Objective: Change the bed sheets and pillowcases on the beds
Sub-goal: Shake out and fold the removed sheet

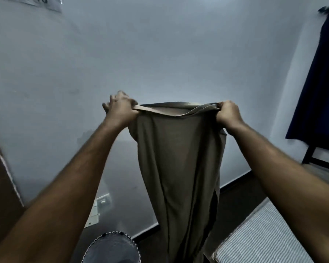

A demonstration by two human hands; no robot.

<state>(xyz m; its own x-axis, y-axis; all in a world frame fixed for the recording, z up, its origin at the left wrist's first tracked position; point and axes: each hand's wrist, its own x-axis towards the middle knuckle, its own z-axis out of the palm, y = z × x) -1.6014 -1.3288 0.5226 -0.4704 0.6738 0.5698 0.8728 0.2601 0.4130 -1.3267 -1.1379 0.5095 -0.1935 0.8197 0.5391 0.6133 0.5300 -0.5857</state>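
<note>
An olive-brown pillowcase (pixel 179 158) hangs in the air in front of me, its open mouth at the top stretched wide. My left hand (pixel 120 109) grips the left corner of the opening and my right hand (pixel 228 113) grips the right corner. The cloth drapes down limp between my arms. A blue-and-white striped mattress or pillow (pixel 264 238) lies at the lower right, below my right forearm.
A pale wall (pixel 160 54) fills the view ahead, with a socket plate (pixel 103 203) low on it. Dark blue cloth (pixel 319 82) hangs on a black frame at the right. A brown board (pixel 0 183) stands at the left. A round grey patterned thing (pixel 112 247) is at the bottom.
</note>
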